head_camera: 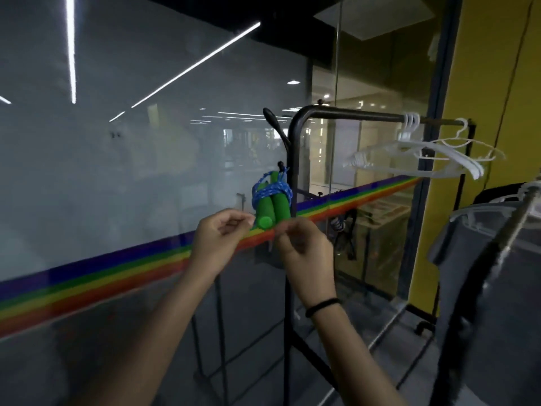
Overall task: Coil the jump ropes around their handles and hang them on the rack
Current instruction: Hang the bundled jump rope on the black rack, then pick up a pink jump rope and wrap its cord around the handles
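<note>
Two green handles (268, 208) lie side by side, bound with blue-and-white rope (272, 189), seemingly hung on the rack's (294, 159) left post. Just below, the left hand (218, 240) and right hand (303, 247) curl narrow; whether they pinch anything is unclear.

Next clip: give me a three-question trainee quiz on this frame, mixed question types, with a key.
1. True or false: the blue rope is wound around the two green handles.
2. What hangs on the rack's top bar? A) towels B) white hangers C) bags
3. Which wrist wears a black band?

Key
1. True; the coiled bundle sits by the rack's side hook, with the left hand and right hand just below it.
2. B; the white hangers hang near the bar's right end.
3. The right wrist, with its black band.
</note>
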Motion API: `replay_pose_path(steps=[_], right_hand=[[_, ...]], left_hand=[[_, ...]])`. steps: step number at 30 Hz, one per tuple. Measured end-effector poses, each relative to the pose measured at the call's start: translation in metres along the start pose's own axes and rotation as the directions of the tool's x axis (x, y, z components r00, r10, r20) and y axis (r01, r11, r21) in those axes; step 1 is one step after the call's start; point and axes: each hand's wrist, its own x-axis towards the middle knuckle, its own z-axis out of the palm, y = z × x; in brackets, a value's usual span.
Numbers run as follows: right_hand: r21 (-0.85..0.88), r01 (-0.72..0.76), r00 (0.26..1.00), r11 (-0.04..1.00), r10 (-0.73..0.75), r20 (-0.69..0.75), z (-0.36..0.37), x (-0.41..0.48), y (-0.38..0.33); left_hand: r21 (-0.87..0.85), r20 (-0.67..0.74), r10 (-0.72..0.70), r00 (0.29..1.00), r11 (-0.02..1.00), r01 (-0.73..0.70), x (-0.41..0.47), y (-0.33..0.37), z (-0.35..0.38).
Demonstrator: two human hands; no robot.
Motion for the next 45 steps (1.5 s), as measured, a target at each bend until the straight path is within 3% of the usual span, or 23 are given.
replay_pose_path(steps=[3, 7, 11, 16, 28, 33, 36, 42, 45], right_hand=[[0.128, -0.088, 0.978, 0.988, 0.061, 0.201, -0.012, -0.068, -0.004], [0.161, -0.191, 0.874, 0.968, 0.093, 0.477, -0.048, -0.160, -0.009], [0.171, -0.270, 0.752, 0.948, 0.096, 0.652, -0.087, -0.238, -0.034], [0.157, -0.359, 0.570, 0.920, 0.083, 0.817, -0.130, -0.329, -0.076], [0.065, -0.492, 0.297, 0.868, 0.097, 0.950, -0.202, -0.551, -0.159], [-0.038, -0.556, 0.176, 0.830, 0.163, 0.971, -0.218, -0.640, -0.162], [-0.120, -0.593, 0.083, 0.796, 0.209, 0.974, -0.221, -0.689, -0.134], [-0.157, -0.566, 0.050, 0.809, 0.224, 0.973, -0.204, -0.813, -0.014], [-0.140, -0.545, 0.071, 0.827, 0.212, 0.975, -0.189, -0.879, 0.058]], left_hand=[[0.022, -0.055, -0.095, 0.994, 0.995, 0.096, -0.078, 0.015, -0.004], [0.097, -0.189, -0.227, 0.955, 0.964, 0.249, -0.206, 0.036, -0.024], [0.159, -0.361, -0.343, 0.867, 0.893, 0.420, -0.337, 0.071, -0.053], [0.059, -0.481, -0.456, 0.749, 0.835, 0.547, -0.459, 0.136, -0.066], [0.066, -0.477, -0.557, 0.679, 0.748, 0.660, -0.709, 0.210, -0.113], [0.023, -0.454, -0.669, 0.588, 0.652, 0.758, -0.804, 0.211, -0.122], [-0.019, -0.459, -0.703, 0.543, 0.619, 0.785, -0.858, 0.189, -0.119], [-0.066, -0.478, -0.691, 0.542, 0.643, 0.763, -0.956, 0.078, -0.090], [-0.071, -0.492, -0.660, 0.568, 0.681, 0.729, -1.006, -0.003, -0.075]])
